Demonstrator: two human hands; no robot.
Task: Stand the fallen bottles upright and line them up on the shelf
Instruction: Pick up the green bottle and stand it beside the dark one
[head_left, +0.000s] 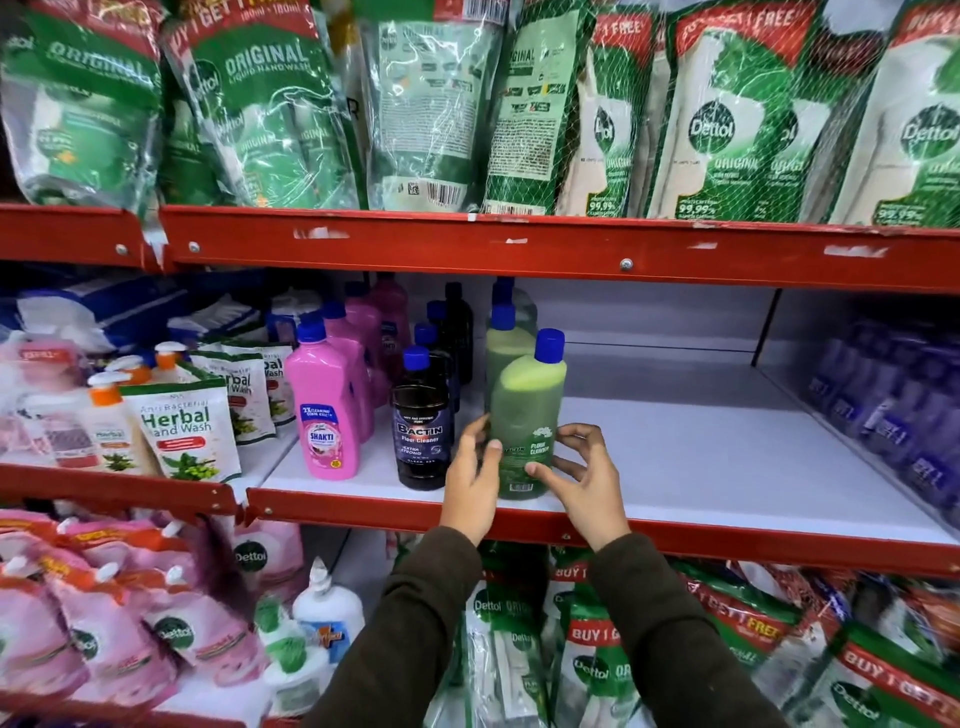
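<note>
A green floor-cleaner bottle (525, 415) with a blue cap stands at the front of the white middle shelf (727, 457), tilted slightly right. My left hand (471, 483) touches its left side and my right hand (584, 478) cups its right side, fingers spread on the label. Behind it stand two more green bottles (506, 338). To the left runs a row of dark Bactin bottles (420, 426), then a row of pink Shakti bottles (324, 410), all upright.
The shelf's red front lip (675, 540) runs below my hands. Purple packs (893, 410) fill the right end. Herbal hand-wash pouches (182, 431) stand at left. Green refill pouches (441, 114) hang above, pink and green pouches (130, 613) lie below.
</note>
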